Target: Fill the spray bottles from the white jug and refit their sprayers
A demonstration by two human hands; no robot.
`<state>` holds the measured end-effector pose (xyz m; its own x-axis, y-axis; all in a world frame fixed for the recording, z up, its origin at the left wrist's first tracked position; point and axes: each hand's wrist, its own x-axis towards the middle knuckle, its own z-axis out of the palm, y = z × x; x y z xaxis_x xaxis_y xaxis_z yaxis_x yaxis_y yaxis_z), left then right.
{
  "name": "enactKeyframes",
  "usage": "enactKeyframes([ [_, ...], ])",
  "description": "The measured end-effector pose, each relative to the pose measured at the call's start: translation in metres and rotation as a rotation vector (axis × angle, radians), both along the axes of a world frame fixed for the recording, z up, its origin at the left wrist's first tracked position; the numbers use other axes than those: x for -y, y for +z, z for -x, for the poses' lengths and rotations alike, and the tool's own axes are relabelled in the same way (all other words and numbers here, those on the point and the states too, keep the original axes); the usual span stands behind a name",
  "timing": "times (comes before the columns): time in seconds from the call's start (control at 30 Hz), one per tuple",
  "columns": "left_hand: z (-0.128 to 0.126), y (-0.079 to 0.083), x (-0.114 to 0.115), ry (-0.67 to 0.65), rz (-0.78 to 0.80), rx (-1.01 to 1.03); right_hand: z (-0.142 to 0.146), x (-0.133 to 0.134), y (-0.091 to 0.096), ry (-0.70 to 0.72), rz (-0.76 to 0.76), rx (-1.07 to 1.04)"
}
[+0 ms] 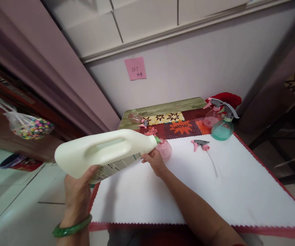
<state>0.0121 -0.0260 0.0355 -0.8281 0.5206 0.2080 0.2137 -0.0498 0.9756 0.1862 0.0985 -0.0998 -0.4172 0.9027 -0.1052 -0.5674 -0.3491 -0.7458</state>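
A large pale detergent jug (106, 150) lies almost level in the air, tilted with its neck to the right. Its green spout (158, 139) is at the mouth of a round pink spray bottle (165, 150), which has no sprayer head on. From below, my left hand (79, 186) supports the jug's base, fingers hidden behind it. My right hand (154, 161) grips the jug's underside near the neck, fingers closed. A grey and pink sprayer head (201, 144) with a thin tube lies on the white cloth to the right.
A pink spray bottle (211, 118) and a green-filled one (222, 130) stand at the table's right back edge. A clear spray bottle (136, 118) lies at the back left. A bag of colourful beads (31, 127) hangs left. The white cloth (142, 201) covers the table's front.
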Motion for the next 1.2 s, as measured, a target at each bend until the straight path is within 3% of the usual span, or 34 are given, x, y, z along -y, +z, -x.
enactKeyframes([
  [0.8,-0.002,0.0,0.001,-0.021,-0.017,0.043,0.003,-0.001,-0.007,-0.006,-0.011,0.004],
  [1.07,-0.013,0.006,0.003,-0.048,-0.021,0.032,0.001,-0.001,-0.006,0.013,-0.025,0.016],
  [1.2,-0.006,0.0,0.003,-0.063,-0.045,-0.007,0.001,-0.001,-0.005,0.014,-0.023,0.006],
])
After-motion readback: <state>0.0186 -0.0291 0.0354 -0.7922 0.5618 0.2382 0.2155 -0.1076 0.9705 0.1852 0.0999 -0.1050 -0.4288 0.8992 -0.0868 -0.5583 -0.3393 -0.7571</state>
